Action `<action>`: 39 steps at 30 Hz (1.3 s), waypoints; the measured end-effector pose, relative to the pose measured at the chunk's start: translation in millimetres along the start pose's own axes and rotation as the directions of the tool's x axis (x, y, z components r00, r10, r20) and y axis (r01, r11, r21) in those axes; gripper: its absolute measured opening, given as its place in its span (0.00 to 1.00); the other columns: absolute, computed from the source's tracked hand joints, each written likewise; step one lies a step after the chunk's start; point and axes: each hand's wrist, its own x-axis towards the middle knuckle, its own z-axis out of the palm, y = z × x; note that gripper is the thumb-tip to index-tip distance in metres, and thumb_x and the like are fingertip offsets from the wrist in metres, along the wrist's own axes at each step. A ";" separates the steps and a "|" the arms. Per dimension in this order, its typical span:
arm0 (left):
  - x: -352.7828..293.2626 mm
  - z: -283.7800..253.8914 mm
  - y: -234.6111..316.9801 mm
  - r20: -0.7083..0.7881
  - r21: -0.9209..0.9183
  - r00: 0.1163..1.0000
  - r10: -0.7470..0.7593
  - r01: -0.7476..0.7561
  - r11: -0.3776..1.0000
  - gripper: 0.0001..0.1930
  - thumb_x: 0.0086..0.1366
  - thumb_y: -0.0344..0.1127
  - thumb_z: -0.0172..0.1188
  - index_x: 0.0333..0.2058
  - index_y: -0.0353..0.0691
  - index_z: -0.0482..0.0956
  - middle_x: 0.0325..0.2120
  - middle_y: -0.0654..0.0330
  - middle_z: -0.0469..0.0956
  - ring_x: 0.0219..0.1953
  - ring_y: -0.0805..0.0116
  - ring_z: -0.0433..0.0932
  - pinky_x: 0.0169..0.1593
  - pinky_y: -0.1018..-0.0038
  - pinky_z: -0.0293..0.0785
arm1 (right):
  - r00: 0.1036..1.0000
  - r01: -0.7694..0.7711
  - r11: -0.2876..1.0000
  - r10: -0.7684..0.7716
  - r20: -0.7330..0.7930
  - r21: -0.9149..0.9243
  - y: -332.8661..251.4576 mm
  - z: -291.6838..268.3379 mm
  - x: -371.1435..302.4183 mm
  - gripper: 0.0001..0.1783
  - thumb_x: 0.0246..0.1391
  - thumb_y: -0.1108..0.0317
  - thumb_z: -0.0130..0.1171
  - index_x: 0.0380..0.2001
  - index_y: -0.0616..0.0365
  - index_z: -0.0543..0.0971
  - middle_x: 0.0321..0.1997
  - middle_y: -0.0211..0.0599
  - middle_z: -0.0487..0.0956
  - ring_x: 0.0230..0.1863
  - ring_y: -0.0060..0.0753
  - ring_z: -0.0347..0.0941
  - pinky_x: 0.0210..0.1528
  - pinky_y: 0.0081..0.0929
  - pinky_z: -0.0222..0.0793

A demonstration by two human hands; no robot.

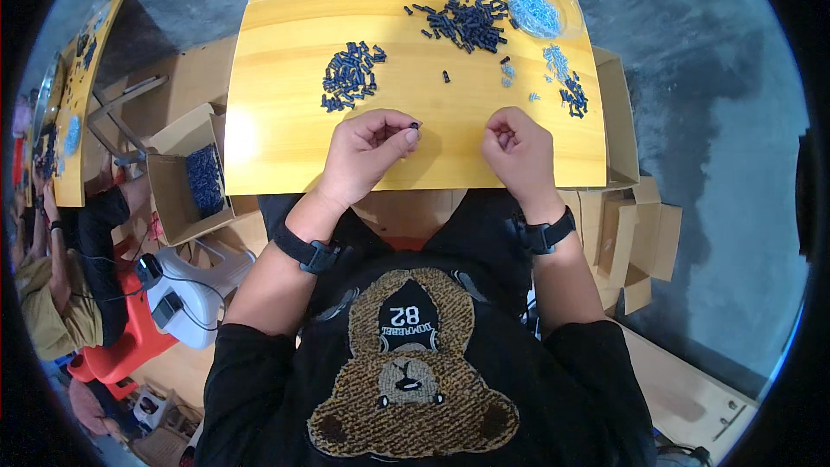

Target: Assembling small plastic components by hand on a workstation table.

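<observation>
Left hand (370,150) apparently pinches a dark piece (415,125).

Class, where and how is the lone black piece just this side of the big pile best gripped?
Probably pinch the black piece mid-length from above, by its left and right sides: it looks slender, runs roughly front to back and lies apart from the big pile.

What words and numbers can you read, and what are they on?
Black shirt: a white number and white letters on the dark vest of its upside-down bear; I won't copy them out.
Dark pieces and pale blue pieces: too small to show any writing.
Cardboard boxes: no writing I can make out.
</observation>
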 end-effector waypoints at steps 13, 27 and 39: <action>-3.9 7.6 -4.3 -0.033 0.074 0.998 0.058 -0.055 0.996 0.07 0.61 0.26 0.57 0.38 0.33 0.75 0.28 0.64 0.77 0.30 0.79 0.75 0.36 0.82 0.72 | 0.977 -0.131 0.830 0.016 0.212 0.542 -7.0 15.1 -4.2 0.02 0.49 0.76 0.57 0.29 0.62 0.76 0.26 0.28 0.75 0.28 0.15 0.70 0.30 0.14 0.66; -4.1 4.3 -9.7 0.017 0.302 0.996 0.090 -0.091 0.949 0.08 0.60 0.25 0.58 0.38 0.31 0.75 0.32 0.63 0.77 0.34 0.79 0.74 0.39 0.82 0.72 | 0.957 0.179 0.956 -0.224 0.184 0.232 -32.7 27.2 -1.5 0.04 0.46 0.76 0.56 0.29 0.63 0.76 0.27 0.43 0.76 0.29 0.39 0.74 0.32 0.27 0.69; -3.9 4.3 -1.6 0.068 0.446 0.987 0.148 -0.163 0.880 0.07 0.57 0.27 0.61 0.34 0.33 0.78 0.27 0.62 0.76 0.28 0.78 0.72 0.33 0.81 0.68 | 0.749 0.509 0.858 -0.405 0.525 -0.064 -49.6 11.8 23.8 0.04 0.45 0.76 0.51 0.27 0.63 0.75 0.28 0.48 0.74 0.35 0.52 0.70 0.39 0.41 0.66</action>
